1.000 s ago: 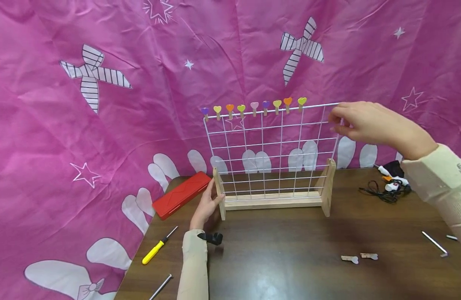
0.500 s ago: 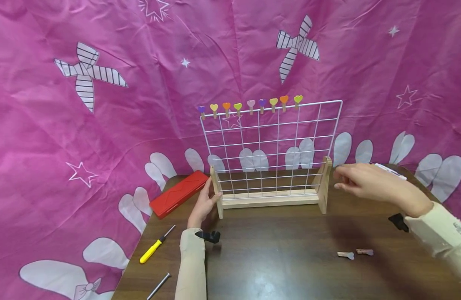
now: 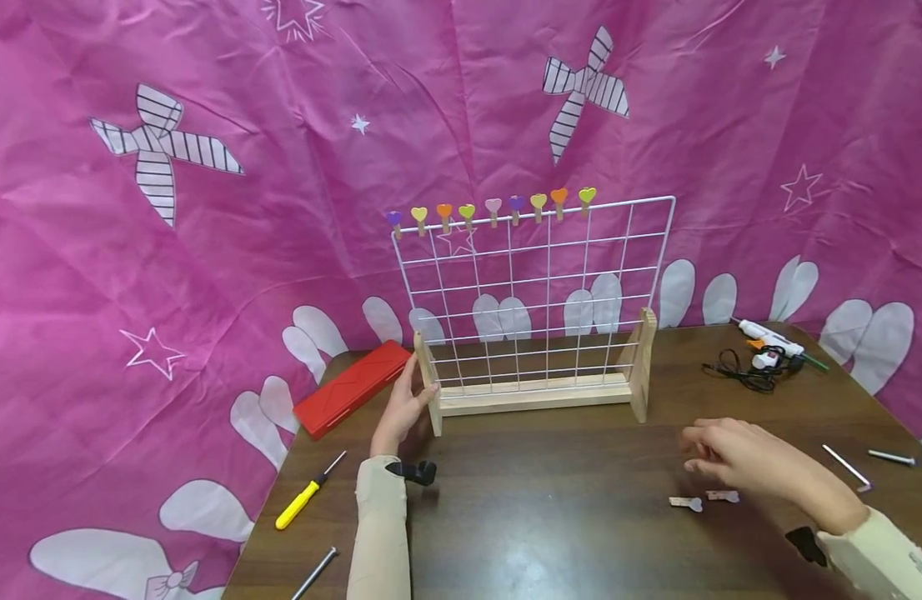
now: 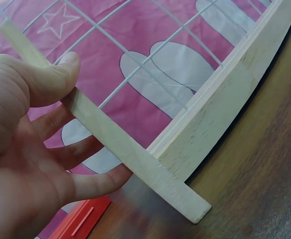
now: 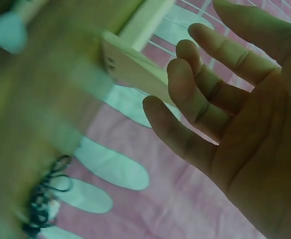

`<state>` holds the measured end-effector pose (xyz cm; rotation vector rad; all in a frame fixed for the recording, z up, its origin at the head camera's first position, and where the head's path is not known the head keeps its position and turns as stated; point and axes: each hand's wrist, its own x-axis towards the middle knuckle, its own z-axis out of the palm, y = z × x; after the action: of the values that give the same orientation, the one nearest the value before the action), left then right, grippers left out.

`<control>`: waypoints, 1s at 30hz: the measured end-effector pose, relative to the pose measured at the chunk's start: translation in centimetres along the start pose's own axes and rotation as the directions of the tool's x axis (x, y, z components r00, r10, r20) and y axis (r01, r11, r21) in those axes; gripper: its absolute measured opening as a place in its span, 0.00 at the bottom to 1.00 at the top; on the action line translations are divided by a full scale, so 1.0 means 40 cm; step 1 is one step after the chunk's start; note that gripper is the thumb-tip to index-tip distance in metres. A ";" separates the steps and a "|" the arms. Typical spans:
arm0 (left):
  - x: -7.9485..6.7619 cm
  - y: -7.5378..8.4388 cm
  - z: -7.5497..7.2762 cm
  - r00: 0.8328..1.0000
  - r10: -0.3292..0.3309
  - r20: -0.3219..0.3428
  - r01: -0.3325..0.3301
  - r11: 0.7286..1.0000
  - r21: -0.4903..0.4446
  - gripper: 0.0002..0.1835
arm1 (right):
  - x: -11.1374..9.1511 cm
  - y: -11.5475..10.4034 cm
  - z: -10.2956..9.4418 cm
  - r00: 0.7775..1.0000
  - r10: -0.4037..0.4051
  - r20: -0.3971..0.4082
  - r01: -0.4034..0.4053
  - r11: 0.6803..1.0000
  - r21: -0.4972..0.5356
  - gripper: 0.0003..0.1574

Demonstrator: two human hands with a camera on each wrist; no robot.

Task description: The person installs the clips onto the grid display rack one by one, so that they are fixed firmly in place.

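A white wire grid (image 3: pixel 547 275) stands upright in a wooden stand (image 3: pixel 536 402). Several heart-topped clothespins (image 3: pixel 493 210) in purple, yellow, orange, green and pink line its top bar from the left corner. My left hand (image 3: pixel 403 414) grips the stand's left side post (image 4: pixel 135 154), thumb on one face and fingers on the other. My right hand (image 3: pixel 746 458) hangs over the table with its fingers loosely bent, and the right wrist view shows nothing in it. Just below it, two clothespins with pale hearts, one nearer (image 3: pixel 686 503) and one farther right (image 3: pixel 722 497), lie on the wood.
On the left lie a red case (image 3: pixel 353 388), a yellow-handled screwdriver (image 3: pixel 308 492) and a metal rod (image 3: pixel 314 573). A white glue gun (image 3: pixel 772 337) with a black cord (image 3: pixel 746 375) is at the back right. Two thin bolts, one (image 3: pixel 847 467) beside another (image 3: pixel 891 457), lie at the right.
My right hand has come down from the grid's top right corner toward the two loose clothespins on the table. My left hand has kept its grip on the stand's post.
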<state>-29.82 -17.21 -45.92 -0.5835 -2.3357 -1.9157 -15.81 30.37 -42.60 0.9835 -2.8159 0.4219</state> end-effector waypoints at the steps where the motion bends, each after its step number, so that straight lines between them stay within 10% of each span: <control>1: 0.000 0.000 -0.001 1.000 -0.009 0.001 0.009 1.000 -0.002 0.40 | -0.008 -0.002 0.009 0.999 0.019 0.027 -0.020 1.000 0.016 0.09; 7: 0.003 0.000 -0.005 0.999 -0.037 0.014 0.037 0.999 -0.005 0.40 | -0.045 -0.014 0.051 0.987 0.095 0.131 -0.100 0.994 0.034 0.10; 18: 0.001 0.001 -0.002 1.000 -0.014 0.007 0.014 1.000 -0.019 0.39 | -0.073 0.004 0.123 0.996 -0.078 -0.030 0.078 0.997 -0.019 0.18; 30: -0.002 0.006 -0.003 1.000 -0.019 0.010 0.019 1.000 -0.004 0.41 | -0.066 0.002 0.146 0.998 -0.023 0.059 0.023 1.000 -0.003 0.15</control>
<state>-29.71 -17.32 -45.67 -0.5755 -2.3522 -1.9304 -13.99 30.21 -48.72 1.0431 -2.8535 0.3920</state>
